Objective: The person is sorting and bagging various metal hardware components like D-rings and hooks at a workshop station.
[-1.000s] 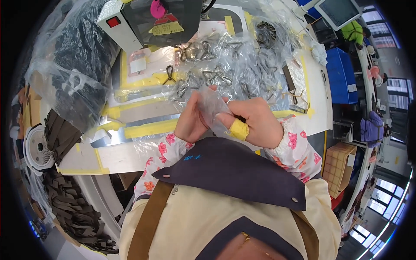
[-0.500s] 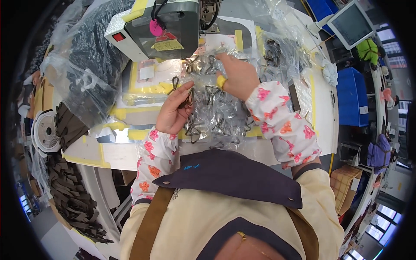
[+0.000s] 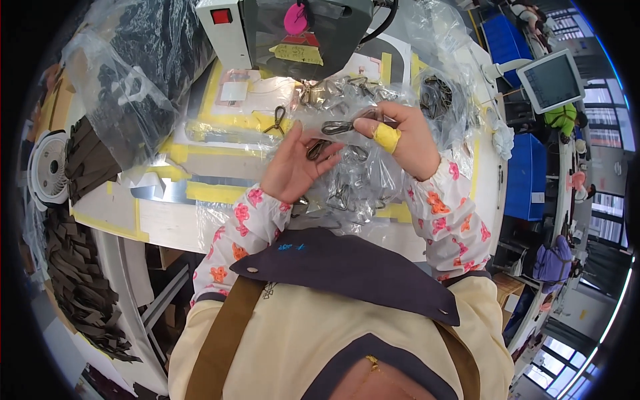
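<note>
My right hand [image 3: 407, 140], with yellow tape round a finger, pinches the end of a dark metal loop fitting [image 3: 337, 127]. My left hand [image 3: 291, 168] is cupped beneath it, thumb and fingers curled about another dark metal fitting [image 3: 317, 149]. Under both hands lies a heap of clear plastic bags [image 3: 373, 175] with several similar metal fittings in or among them. One loose metal fitting [image 3: 275, 119] rests on the yellow-taped surface just beyond my left thumb.
A grey machine head [image 3: 300, 40] with a pink tag stands over the far side of the table. To the right lie a bag of dark metal parts [image 3: 437, 98] and a screen on an arm [image 3: 552, 81]. Plastic-wrapped dark material [image 3: 150, 50] and a white fan [image 3: 50, 168] are at left.
My right hand has come back from the far part of the heap and now holds a metal fitting near my left hand. My left hand has shifted right and turned more palm-up.
</note>
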The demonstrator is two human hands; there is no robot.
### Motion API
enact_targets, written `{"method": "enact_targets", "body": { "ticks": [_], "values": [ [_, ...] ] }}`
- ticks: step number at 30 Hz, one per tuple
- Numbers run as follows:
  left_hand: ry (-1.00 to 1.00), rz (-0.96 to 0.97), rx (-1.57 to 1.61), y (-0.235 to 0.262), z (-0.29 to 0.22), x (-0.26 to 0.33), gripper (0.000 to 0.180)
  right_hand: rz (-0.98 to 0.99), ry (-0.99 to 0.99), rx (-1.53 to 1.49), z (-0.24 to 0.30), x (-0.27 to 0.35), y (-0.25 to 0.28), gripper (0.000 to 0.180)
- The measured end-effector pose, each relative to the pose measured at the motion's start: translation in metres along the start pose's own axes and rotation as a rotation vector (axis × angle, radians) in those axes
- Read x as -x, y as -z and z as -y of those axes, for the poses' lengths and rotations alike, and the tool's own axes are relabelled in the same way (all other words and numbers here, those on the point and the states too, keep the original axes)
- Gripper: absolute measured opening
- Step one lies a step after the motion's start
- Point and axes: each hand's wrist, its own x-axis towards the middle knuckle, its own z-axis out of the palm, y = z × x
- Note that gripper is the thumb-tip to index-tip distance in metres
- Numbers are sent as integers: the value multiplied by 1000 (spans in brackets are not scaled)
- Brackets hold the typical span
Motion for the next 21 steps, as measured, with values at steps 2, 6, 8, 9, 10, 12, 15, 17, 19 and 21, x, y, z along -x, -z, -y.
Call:
{"method": "enact_targets", "body": {
  "ticks": [2, 6, 8, 9, 10, 12, 15, 17, 19, 21],
  "values": [
    [66, 85, 75, -10, 5, -6, 37, -110, 31, 149, 3, 8, -6, 20],
    [38, -10, -70, 4, 20, -6, 36, -157, 218, 481, 3, 20, -10, 18],
    [58, -182, -153, 14, 21, -5, 32, -223, 336, 657, 8, 23, -14, 18],
    [61, -187, -155, 16, 21, -4, 32, -224, 332, 652, 13, 25, -17, 18],
    [70, -172, -61, 16, 22, -5, 30, -233, 356, 797, 19, 27, -19, 20],
    [78, -161, 35, 10, 22, -4, 27, -238, 376, 938, 29, 29, -25, 21],
    [118, -120, 100, -11, 15, -3, 23, -126, 421, 741, 43, 27, -28, 26],
    [136, -204, 72, -6, 12, -2, 19, -88, 220, 181, 48, 24, -26, 25],
    [94, -134, 48, 15, 8, 7, 20, -170, 241, -2, 41, 16, -23, 25],
    [55, -61, 15, 21, -7, 18, 22, -262, 263, -187, 27, 1, -17, 25]
  ]
}}
